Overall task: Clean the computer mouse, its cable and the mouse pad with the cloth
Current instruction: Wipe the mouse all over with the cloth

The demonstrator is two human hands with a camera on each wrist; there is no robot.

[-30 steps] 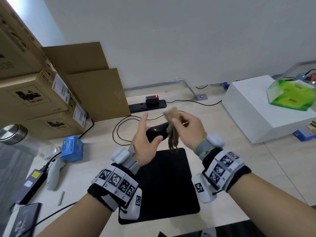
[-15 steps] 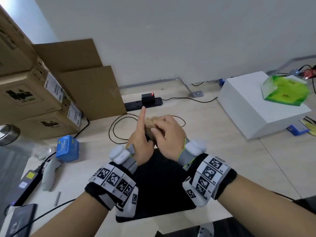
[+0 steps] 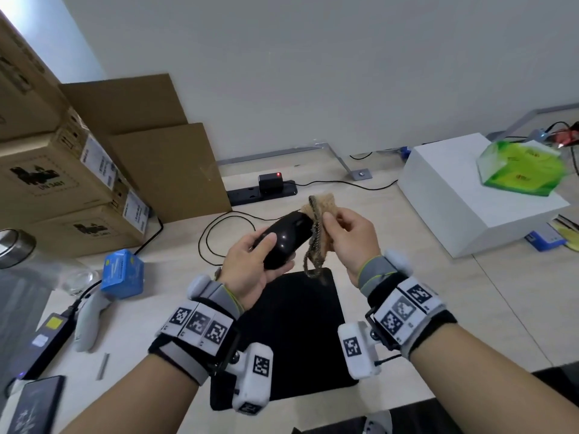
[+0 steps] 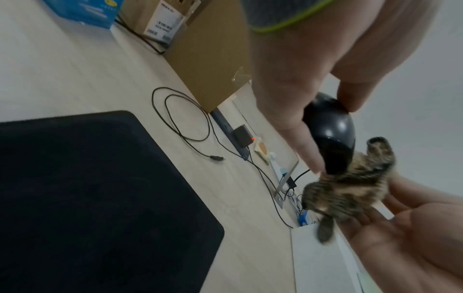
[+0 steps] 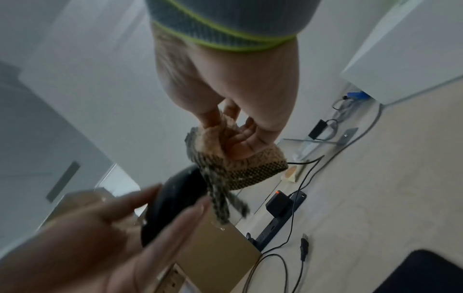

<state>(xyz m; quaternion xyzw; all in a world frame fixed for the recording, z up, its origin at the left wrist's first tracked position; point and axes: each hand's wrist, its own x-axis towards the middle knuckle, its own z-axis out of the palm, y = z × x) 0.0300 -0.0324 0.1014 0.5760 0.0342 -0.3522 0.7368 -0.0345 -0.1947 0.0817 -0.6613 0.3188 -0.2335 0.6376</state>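
The left hand (image 3: pixel 250 270) is wrapped round the rear of the glossy black mouse (image 3: pixel 283 239), thumb on top and fingers beneath, holding it up in the air above the far edge of the mouse pad (image 3: pixel 291 333). The right hand (image 3: pixel 351 242) pinches a bunched tan and dark-flecked cloth (image 3: pixel 319 227) just beside the mouse's front end, where the cloth touches it; a loose strand hangs down toward the mouse pad. The mouse pad is plain black, lying flat on the pale desk (image 3: pixel 407 277), with bare desk on its right. Beyond the mouse pad the mouse's thin black cable (image 3: pixel 206 242) loops on the desk. Farther off sits a black power strip (image 3: pixel 261 192); cardboard boxes (image 3: pixel 62 189) stand left of the mouse pad, a white block (image 3: pixel 463 202) to its right.
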